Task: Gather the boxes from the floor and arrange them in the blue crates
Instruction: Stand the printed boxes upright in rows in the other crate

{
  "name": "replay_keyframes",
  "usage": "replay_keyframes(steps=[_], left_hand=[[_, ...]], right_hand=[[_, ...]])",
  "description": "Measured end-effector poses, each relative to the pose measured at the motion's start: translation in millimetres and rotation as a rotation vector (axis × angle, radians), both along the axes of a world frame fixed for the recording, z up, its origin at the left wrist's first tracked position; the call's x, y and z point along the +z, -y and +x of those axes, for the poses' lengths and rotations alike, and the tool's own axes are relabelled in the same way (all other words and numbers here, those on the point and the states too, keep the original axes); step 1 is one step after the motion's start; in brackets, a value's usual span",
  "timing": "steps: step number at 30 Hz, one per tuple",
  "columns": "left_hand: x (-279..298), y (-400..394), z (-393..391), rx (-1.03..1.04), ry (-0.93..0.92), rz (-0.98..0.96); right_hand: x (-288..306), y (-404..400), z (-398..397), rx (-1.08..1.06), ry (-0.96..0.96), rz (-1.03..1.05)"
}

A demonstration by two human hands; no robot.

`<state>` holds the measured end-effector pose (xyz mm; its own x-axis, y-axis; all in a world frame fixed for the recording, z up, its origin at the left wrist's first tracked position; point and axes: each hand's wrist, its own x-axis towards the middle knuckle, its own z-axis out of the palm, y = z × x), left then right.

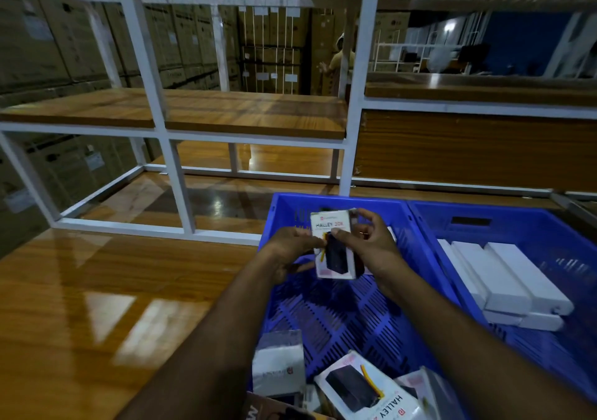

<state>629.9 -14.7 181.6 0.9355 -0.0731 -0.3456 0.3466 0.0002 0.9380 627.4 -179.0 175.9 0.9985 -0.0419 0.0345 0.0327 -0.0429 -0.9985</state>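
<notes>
A white rack (352, 80) with wooden shelves fills the far view, standing on a glossy wooden floor (80, 290). In front of it sit two blue crates side by side. The left crate (339, 316) has a mostly bare slatted bottom; the right crate (533, 235) already holds long white boxes (517, 277) laid in a neat row, three on top with what looks like more beneath, though the dim light makes that count unsure.

Over the left crate, both hands hold one small box (332, 245) upright, its printed face toward the camera. The left hand (290, 248) pinches its left edge; the right hand (371, 245) has thumb and fingers clamped on the front and right side.

At the near edge lie at least three more small boxes (358, 387), jumbled, partly overlapping the crate rim; whether they rest in the crate or on something outside it I cannot tell.

By my reading the job is partway: the right crate looks arranged, the left crate barely begun, with the held box and the near pile still to place.
</notes>
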Motion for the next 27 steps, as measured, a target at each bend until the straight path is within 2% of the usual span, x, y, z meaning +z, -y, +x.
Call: replay_keyframes(steps=[2,4,8,10,14,21,24,27], left_hand=[[-0.6,0.8,-0.4,-0.055,0.048,-0.008],[1.4,2.8,-1.8,-0.063,0.077,-0.058],[7.9,3.6,-1.6,0.001,0.120,-0.144],[9.4,2.1,-2.2,0.007,0.141,-0.187],[10.3,2.4,-4.2,-0.004,0.161,-0.258],[11.1,2.2,-6.9,-0.029,0.189,-0.271],[8.6,3.3,-5.8,-0.043,0.192,-0.232],[7.1,3.9,-6.9,-0.093,0.229,-0.105]], right_hand=[[-1.6,-0.9,2.9,-0.032,-0.011,-0.016],[-1.2,0.2,5.2,-0.061,-0.124,0.081],[1.0,12.9,7.2,0.042,-0.457,0.521],[0.6,17.9,6.1,0.079,-0.481,0.650],[2.1,18.1,6.1,0.091,-0.485,0.625],[-0.9,18.0,6.3,0.152,-0.524,0.611],[2.4,19.3,2.2,0.208,-0.569,0.600],[4.2,19.7,-2.0,0.286,-0.654,0.699]])
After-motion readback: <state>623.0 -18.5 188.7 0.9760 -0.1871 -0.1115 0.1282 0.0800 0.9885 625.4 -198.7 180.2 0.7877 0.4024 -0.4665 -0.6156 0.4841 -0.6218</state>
